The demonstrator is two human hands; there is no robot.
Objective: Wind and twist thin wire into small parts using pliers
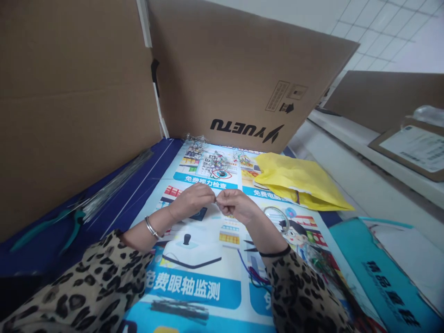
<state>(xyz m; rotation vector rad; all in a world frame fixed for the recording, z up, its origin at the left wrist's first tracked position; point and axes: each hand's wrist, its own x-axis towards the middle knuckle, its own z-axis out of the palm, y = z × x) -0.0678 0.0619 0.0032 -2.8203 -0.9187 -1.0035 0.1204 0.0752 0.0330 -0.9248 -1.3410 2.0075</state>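
My left hand and my right hand meet fingertip to fingertip above the middle of a printed poster. Both are closed in a pinch. Whatever lies between the fingers is too small to make out. Beyond the hands is a tangled pile of thin wire pieces with coloured bits. Purple and red strands lie by my right forearm. Nearer to me rests a short bundle of grey wires.
Teal-handled pliers and a long bundle of thin wires lie at the left. A yellow pouch and a teal box are at the right. Cardboard walls stand behind and at the left.
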